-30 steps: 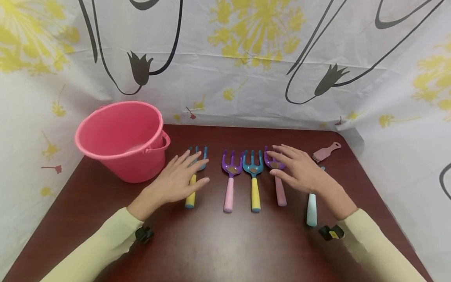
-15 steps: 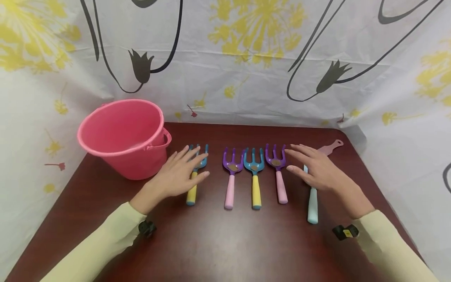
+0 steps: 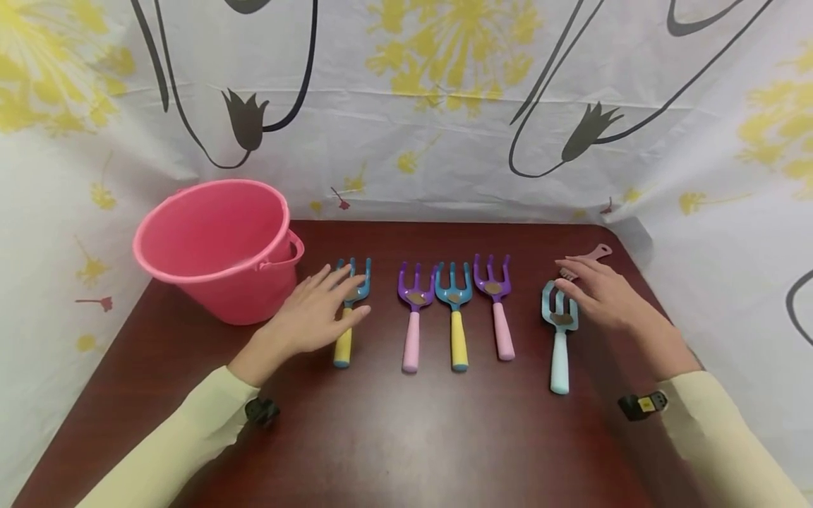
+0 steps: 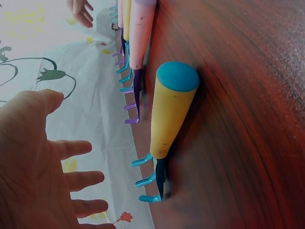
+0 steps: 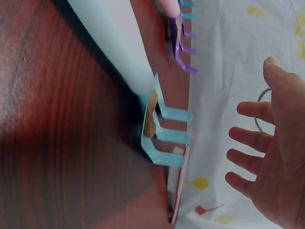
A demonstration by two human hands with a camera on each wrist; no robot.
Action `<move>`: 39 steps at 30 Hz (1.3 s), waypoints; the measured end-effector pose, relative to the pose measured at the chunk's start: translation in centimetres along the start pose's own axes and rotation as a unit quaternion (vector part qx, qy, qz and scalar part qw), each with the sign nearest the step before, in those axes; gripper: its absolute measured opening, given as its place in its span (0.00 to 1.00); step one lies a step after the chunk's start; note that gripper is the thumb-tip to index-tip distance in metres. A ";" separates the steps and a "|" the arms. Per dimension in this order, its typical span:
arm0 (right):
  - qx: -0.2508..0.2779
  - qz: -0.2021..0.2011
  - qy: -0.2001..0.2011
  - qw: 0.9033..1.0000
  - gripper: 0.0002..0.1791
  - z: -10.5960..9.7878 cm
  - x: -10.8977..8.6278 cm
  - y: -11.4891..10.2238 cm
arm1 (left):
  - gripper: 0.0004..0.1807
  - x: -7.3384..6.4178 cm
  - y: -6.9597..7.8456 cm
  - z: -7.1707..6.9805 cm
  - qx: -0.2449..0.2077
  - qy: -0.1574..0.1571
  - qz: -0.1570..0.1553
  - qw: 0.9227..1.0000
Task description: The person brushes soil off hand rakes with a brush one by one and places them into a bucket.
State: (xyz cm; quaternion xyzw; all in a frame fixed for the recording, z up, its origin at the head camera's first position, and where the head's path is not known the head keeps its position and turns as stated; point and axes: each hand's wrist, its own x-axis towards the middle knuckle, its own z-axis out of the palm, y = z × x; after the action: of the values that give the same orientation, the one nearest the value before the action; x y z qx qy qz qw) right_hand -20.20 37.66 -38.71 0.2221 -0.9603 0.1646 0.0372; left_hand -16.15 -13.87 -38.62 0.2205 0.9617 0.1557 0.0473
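My left hand (image 3: pixel 317 310) hovers, fingers spread and holding nothing, above a hand fork with blue tines and a yellow handle (image 3: pixel 343 346). In the left wrist view that yellow handle (image 4: pixel 174 109) lies below the open palm. My right hand (image 3: pixel 603 293), also holding nothing, is over the table's right side beside a light blue hand fork (image 3: pixel 559 360). It partly covers a pink brush (image 3: pixel 593 252). Between the hands lie a purple fork with a pink handle (image 3: pixel 412 339), a blue one with a yellow handle (image 3: pixel 459 339) and another purple one (image 3: pixel 502 328). Brown patches mark several fork heads.
A pink bucket (image 3: pixel 212 279) stands at the back left of the dark red-brown table (image 3: pixel 406 430), close to my left hand. A white cloth with yellow and grey flowers (image 3: pixel 406 190) hangs behind the table and along its sides.
My right hand has moved right, from over the right purple fork to beyond the light blue fork, uncovering both. The left hand has stayed nearly still.
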 end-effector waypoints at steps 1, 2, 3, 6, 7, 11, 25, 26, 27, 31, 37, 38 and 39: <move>0.004 0.001 -0.001 1.000 0.27 -0.1 0.1 0.3 | 0.41 -0.1 0.0 0.0 0.001 0.000 -0.003 1.000; 0.008 0.001 0.000 1.000 0.26 -0.2 0.2 0.6 | 0.41 -0.1 0.0 0.0 0.001 0.001 -0.004 1.000; 0.012 -0.001 0.003 1.000 0.25 -0.3 0.3 0.9 | 0.41 -0.2 0.0 0.1 0.002 0.002 -0.005 1.000; 0.011 -0.018 0.024 0.999 0.20 -0.6 0.6 2.0 | 0.41 -0.4 0.0 0.2 -0.002 0.002 -0.011 1.000; 0.006 -0.024 0.032 0.999 0.18 -0.5 0.7 2.5 | 0.41 -0.5 0.0 0.3 -0.003 0.001 -0.012 1.000; -0.016 -0.025 0.048 0.998 0.16 -0.4 0.9 4.6 | 0.41 -0.9 -0.1 0.4 -0.010 -0.004 -0.018 1.000; -0.047 0.051 0.007 0.998 0.24 0.3 1.3 9.7 | 0.38 -1.8 0.3 1.0 0.010 0.029 -0.033 0.999; -0.047 0.057 0.008 0.997 0.24 0.3 1.3 9.9 | 0.38 -1.9 0.3 1.1 0.012 0.030 -0.034 0.999; -0.049 0.059 0.009 0.997 0.25 0.3 1.3 10.1 | 0.39 -1.9 0.4 1.1 0.013 0.032 -0.034 0.999; -0.063 0.054 0.018 0.996 0.28 0.3 1.5 10.6 | 0.38 -2.0 0.5 1.2 0.016 0.038 -0.035 0.999; -0.092 0.051 0.008 0.994 0.33 0.0 2.0 11.3 | 0.38 -2.1 0.6 1.4 0.019 0.038 -0.036 0.998; -0.096 0.055 -0.001 0.994 0.33 0.0 2.1 11.3 | 0.39 -2.1 0.6 1.5 0.020 0.038 -0.034 0.998; -0.100 0.057 -0.009 0.993 0.34 0.0 2.2 11.5 | 0.39 -2.1 0.5 1.5 0.021 0.037 -0.032 0.999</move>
State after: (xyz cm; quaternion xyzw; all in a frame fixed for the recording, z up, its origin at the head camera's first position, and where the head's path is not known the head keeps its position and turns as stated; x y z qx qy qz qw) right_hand -27.23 46.45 -41.79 0.1635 -0.9834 0.0676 0.0413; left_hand -13.82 -13.89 -39.84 0.1846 0.9724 0.1423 0.0122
